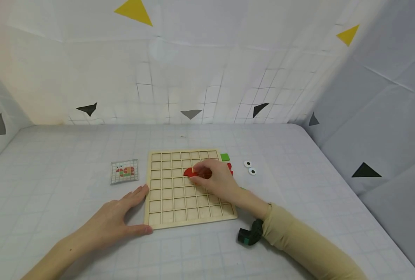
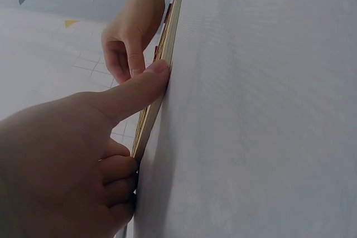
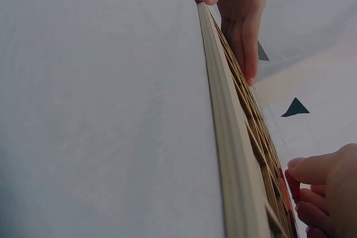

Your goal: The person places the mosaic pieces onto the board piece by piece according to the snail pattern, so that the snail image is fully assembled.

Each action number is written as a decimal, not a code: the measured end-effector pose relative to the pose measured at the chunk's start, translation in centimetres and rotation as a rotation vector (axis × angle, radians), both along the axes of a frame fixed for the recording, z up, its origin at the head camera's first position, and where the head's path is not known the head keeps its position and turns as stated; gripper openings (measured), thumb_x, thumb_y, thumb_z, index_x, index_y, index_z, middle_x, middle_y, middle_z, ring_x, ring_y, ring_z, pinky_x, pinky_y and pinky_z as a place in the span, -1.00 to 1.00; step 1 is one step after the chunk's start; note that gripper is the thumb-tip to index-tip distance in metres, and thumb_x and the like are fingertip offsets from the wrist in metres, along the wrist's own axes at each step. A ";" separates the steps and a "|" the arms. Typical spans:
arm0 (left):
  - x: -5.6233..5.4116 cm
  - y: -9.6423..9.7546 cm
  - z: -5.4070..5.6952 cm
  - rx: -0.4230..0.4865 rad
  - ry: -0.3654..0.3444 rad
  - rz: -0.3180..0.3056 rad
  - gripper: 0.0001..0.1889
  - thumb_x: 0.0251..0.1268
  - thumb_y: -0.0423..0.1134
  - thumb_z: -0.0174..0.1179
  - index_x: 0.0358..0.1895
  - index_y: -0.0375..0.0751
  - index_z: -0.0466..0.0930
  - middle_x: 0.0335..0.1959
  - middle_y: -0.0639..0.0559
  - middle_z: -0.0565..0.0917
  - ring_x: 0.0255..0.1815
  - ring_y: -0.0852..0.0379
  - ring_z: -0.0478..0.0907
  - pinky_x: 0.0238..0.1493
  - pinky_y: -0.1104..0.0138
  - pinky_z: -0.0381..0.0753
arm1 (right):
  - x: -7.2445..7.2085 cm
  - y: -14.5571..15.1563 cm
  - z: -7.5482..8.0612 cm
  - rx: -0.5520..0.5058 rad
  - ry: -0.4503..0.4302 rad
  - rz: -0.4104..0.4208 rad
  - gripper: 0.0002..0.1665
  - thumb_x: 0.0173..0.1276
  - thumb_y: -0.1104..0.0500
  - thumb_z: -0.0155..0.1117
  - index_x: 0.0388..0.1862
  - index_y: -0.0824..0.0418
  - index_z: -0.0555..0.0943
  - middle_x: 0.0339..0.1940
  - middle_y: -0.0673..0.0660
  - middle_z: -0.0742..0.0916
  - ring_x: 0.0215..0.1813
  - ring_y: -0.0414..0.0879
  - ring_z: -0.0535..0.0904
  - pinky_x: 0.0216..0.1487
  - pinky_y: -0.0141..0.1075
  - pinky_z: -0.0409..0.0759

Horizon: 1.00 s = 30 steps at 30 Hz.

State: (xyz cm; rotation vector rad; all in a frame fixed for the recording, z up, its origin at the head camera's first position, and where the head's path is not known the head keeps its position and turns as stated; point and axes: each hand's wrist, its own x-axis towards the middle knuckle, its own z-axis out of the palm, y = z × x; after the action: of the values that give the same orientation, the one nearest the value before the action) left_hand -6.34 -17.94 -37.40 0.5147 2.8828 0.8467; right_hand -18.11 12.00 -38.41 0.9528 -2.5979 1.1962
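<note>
A square wooden grid board lies flat on the table. My left hand rests at its left side with fingers spread, the thumb at the near left corner and the fingertips along the left edge. Over the board's upper middle, my right hand pinches a small red piece between thumb and fingers, partly hidden by them. Just left of those fingertips a rounded red piece shows on the grid. The right hand and wrist cover some of the board's right side.
Left of the board lies a small gridded picture card. Right of it are a green square piece, further red pieces and two googly eyes. A black device sits by the right wrist. White sheeting rises behind.
</note>
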 end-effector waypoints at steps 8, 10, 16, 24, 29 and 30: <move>0.0 0.0 0.0 0.002 0.001 0.002 0.13 -0.06 0.50 0.29 0.56 -0.04 0.19 0.52 -0.09 0.32 0.48 -0.22 0.32 0.34 -0.17 0.38 | 0.1 -0.5 -0.2 0.035 0.095 0.027 -0.76 0.18 0.15 0.56 -0.20 0.16 0.72 -0.30 -0.02 0.74 -0.22 -0.20 0.60 -0.21 -0.36 0.58; 0.0 0.0 0.0 0.002 0.001 0.005 0.13 -0.05 0.50 0.29 0.56 -0.05 0.19 0.53 -0.09 0.32 0.48 -0.21 0.31 0.36 -0.16 0.38 | 0.0 -0.6 -0.2 0.041 0.104 0.029 -0.75 0.17 0.15 0.57 -0.20 0.16 0.72 -0.29 -0.01 0.75 -0.20 -0.19 0.61 -0.19 -0.36 0.58; 0.0 0.0 0.0 0.002 -0.003 0.002 0.13 -0.06 0.51 0.28 0.57 -0.03 0.18 0.53 -0.08 0.31 0.49 -0.22 0.31 0.35 -0.17 0.37 | 0.2 -0.8 -0.4 0.063 0.113 0.026 -0.71 0.14 0.13 0.59 -0.17 0.13 0.73 -0.26 -0.05 0.75 -0.16 -0.22 0.59 -0.16 -0.38 0.58; 0.0 0.0 0.0 0.001 -0.006 0.000 0.14 -0.06 0.51 0.29 0.57 -0.03 0.18 0.53 -0.08 0.31 0.48 -0.22 0.31 0.35 -0.17 0.37 | 0.4 -0.7 -0.4 0.056 0.111 0.031 -0.68 0.13 0.11 0.60 -0.16 0.13 0.72 -0.25 -0.04 0.74 -0.16 -0.18 0.57 -0.18 -0.34 0.59; 0.0 0.0 0.0 0.002 -0.004 -0.002 0.14 -0.06 0.50 0.29 0.57 -0.03 0.17 0.53 -0.07 0.31 0.49 -0.22 0.30 0.35 -0.18 0.37 | 0.4 -0.6 -0.5 0.049 0.124 0.044 -0.70 0.16 0.14 0.57 -0.15 0.16 0.71 -0.24 -0.02 0.74 -0.14 -0.18 0.59 -0.15 -0.33 0.60; 0.0 0.0 0.0 0.002 -0.002 -0.005 0.13 -0.06 0.50 0.29 0.57 -0.04 0.17 0.53 -0.08 0.31 0.48 -0.23 0.30 0.34 -0.19 0.37 | 0.4 -0.6 -0.5 0.051 0.128 0.044 -0.71 0.17 0.14 0.57 -0.15 0.16 0.71 -0.24 -0.02 0.74 -0.14 -0.18 0.59 -0.15 -0.33 0.60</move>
State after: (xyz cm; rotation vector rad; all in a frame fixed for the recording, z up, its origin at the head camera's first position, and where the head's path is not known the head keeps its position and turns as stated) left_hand -6.36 -17.97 -37.41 0.5215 2.8778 0.8492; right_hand -17.73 11.37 -38.93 1.0647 -2.5308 1.0458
